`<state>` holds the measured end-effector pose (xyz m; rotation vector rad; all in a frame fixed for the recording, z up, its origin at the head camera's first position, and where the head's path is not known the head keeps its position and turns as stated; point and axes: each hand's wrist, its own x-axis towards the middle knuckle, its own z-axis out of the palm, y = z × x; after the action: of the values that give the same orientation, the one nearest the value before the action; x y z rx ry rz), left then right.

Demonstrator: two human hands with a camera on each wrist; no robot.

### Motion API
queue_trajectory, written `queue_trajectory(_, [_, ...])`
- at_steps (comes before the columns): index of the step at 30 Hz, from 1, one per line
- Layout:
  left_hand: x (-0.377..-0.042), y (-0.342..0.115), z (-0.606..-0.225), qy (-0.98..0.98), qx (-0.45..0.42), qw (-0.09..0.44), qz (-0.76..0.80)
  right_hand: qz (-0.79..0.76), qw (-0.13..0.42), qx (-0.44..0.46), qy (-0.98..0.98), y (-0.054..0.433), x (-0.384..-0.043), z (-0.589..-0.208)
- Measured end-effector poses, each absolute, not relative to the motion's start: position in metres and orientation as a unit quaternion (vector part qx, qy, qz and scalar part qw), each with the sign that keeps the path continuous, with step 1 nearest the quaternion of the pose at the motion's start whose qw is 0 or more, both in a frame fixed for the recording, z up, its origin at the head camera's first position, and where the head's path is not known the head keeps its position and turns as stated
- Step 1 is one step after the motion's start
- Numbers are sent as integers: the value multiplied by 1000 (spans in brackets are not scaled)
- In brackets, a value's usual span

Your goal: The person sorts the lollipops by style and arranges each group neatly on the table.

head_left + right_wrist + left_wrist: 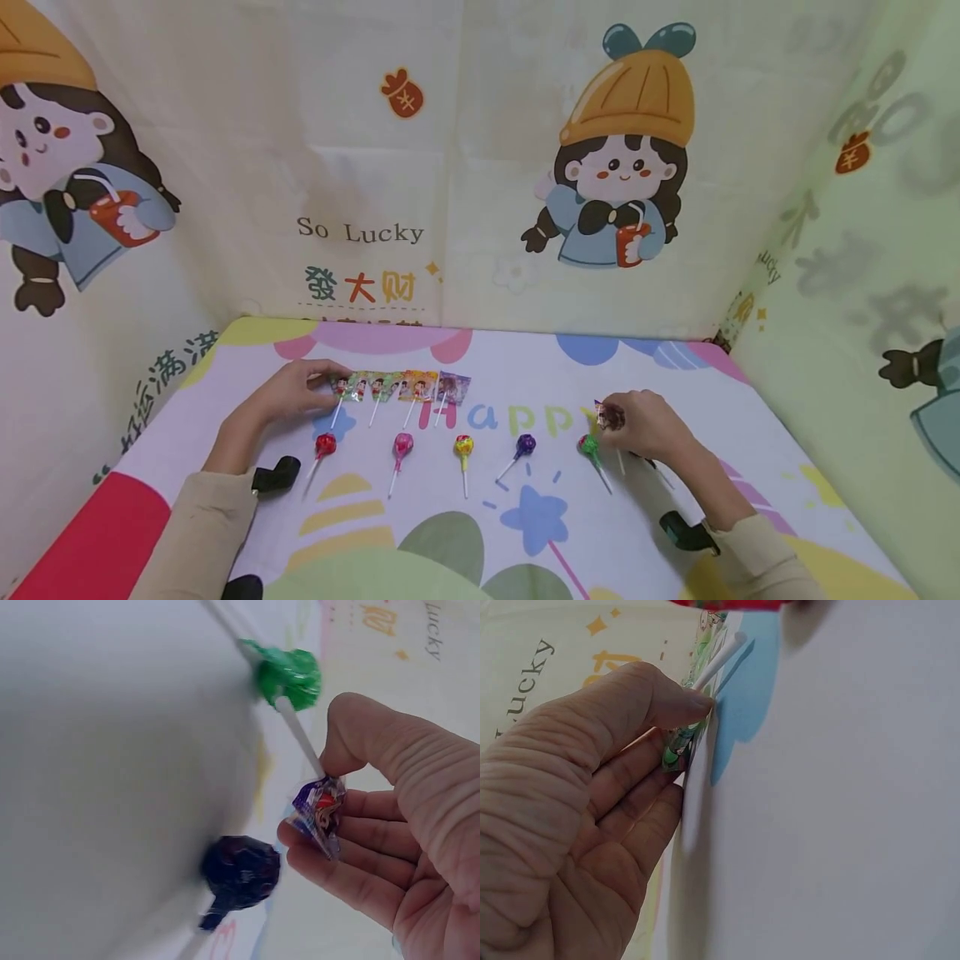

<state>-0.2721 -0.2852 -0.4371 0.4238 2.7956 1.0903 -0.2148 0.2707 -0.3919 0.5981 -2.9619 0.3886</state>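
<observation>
My left hand (288, 392) is at the left end of a row of flat-wrapped lollipops. Its thumb and fingers pinch the edge of the green-wrapped lollipop (676, 748), whose white stick points toward the front. In the right wrist view, my right hand (405, 817) holds a purple-wrapped lollipop (321, 812) between thumb and fingers, its white stick sticking out past the thumb. Close to that hand are a green round lollipop (294, 679) and a dark blue round lollipop (241, 871); the head view shows the dark one mostly hidden beneath the hand.
Beside the left hand's lollipop lie another green-wrapped (382, 385), an orange-wrapped (418, 385) and a purple-wrapped lollipop (453, 388). Nearer the front are red (325, 445), pink (402, 447), yellow (464, 447) and purple (526, 445) round lollipops. A printed cloth (420, 483) covers the table.
</observation>
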Motion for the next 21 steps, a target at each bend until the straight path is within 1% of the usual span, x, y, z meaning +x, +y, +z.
queue_trajectory(7, [-272, -286, -436, 919, 144, 54, 363, 168, 57, 199, -964, 268, -215, -384])
queue_trajectory(15, [-272, -284, -435, 918, 139, 59, 366, 172, 81, 215, -958, 258, -218, -381])
queue_trajectory(21, [-269, -283, -434, 918, 142, 56, 365, 188, 80, 224, -953, 247, -224, -379])
